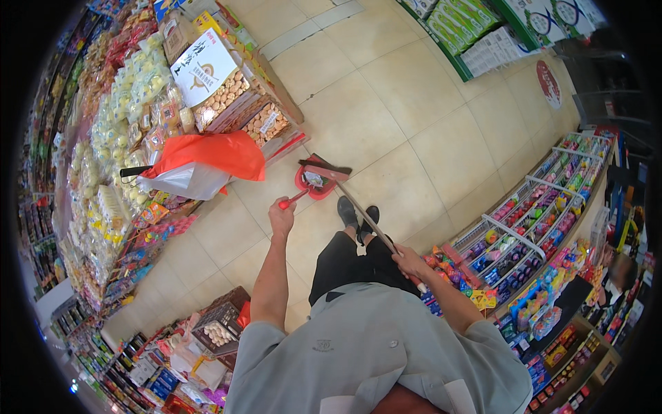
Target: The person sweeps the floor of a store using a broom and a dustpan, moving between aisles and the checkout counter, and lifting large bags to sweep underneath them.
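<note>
My left hand (282,216) is closed around the short handle of a red dustpan (325,192) in front of my feet. Inside the pan lie some whitish and dark scraps of litter (313,179). My right hand (411,261) grips the long pole of a broom (368,218) near its upper end. The pole slants down across my right shoe to a pinkish broom head (326,170) with dark bristles. That head lies over the far edge of the dustpan and hides part of it. Whether the bristles touch the pan, I cannot tell.
At left stands a display of bagged foods (134,88) and a patterned carton (222,98); a red and white plastic bag (207,160) hangs over its edge. A candy rack (522,207) lines the right. Green cartons (460,23) sit farther ahead. A person (615,282) is at far right.
</note>
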Available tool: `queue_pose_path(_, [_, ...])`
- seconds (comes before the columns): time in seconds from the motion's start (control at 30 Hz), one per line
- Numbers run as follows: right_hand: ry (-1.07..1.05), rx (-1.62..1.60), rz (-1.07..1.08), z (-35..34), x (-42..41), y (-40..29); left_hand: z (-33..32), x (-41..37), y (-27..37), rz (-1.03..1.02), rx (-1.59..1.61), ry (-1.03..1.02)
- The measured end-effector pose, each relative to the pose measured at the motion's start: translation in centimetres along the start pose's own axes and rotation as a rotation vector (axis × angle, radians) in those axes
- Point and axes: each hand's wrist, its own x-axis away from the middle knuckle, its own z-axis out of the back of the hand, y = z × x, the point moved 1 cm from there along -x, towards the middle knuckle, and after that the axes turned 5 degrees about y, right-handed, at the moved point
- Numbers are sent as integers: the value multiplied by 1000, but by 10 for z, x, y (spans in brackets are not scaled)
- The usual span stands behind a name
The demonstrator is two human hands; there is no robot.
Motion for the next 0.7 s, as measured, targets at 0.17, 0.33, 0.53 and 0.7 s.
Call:
queue_pose_path(0.17, [104, -281, -139, 25, 56, 36, 5, 10, -9, -47, -36, -26])
queue_pose_path(0.33, [352, -335, -41, 97, 49, 90, 16, 20, -12, -12, -23, -86])
queue_pose_path(0.53, [645, -282, 87, 189, -22, 174, 24, 27, -9, -126, -92, -212])
queue_pose_path(0.7, [773, -576, -65, 204, -82, 193, 34, 29, -8, -177, -156, -318])
